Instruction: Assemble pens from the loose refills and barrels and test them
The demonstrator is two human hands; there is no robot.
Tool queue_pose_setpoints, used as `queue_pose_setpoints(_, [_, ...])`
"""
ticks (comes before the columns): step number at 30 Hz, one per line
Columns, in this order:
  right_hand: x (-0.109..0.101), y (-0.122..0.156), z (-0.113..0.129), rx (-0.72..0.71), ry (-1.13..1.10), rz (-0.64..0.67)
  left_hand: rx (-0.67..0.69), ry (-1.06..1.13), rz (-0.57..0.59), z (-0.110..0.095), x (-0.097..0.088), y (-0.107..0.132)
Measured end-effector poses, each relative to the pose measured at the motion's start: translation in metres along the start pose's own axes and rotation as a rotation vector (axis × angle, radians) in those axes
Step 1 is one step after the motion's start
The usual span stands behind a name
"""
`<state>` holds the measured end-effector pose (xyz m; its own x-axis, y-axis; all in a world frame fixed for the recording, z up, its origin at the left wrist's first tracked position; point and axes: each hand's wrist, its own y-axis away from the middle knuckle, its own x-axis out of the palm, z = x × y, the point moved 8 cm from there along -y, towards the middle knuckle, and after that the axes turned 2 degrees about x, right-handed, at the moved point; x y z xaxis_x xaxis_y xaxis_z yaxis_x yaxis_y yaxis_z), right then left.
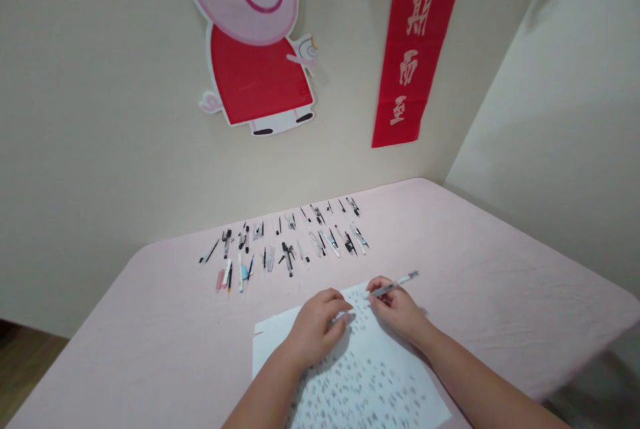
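Head view, paper (370, 375) on pink table (500, 269), pale wall (110, 95), red banner (417, 49)

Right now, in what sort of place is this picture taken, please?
Probably a room in a home, though I cannot be certain: a cartoon pig cutout and a red banner decorate the wall, and a pink cloth covers the table.

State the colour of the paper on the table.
The paper is white where bare, clearest in the head view.
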<state>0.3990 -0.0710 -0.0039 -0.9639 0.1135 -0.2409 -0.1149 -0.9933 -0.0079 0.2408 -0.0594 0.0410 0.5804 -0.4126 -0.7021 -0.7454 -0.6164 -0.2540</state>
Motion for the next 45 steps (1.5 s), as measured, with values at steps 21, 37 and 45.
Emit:
queue_pose_setpoints(21, [0.0,0.009,0.016,-0.11,0.474,-0.009,0.039,-0.325,0.315,-0.015,0.035,0.005])
queue_pose_setpoints(37, [-0.002,0.008,0.006,-0.105,0.46,-0.003,0.036,-0.314,0.307,-0.014,0.034,0.005])
queue_pose_setpoints(45, [-0.003,0.008,0.009,-0.118,0.441,-0.023,0.037,-0.306,0.303,-0.015,0.034,0.004])
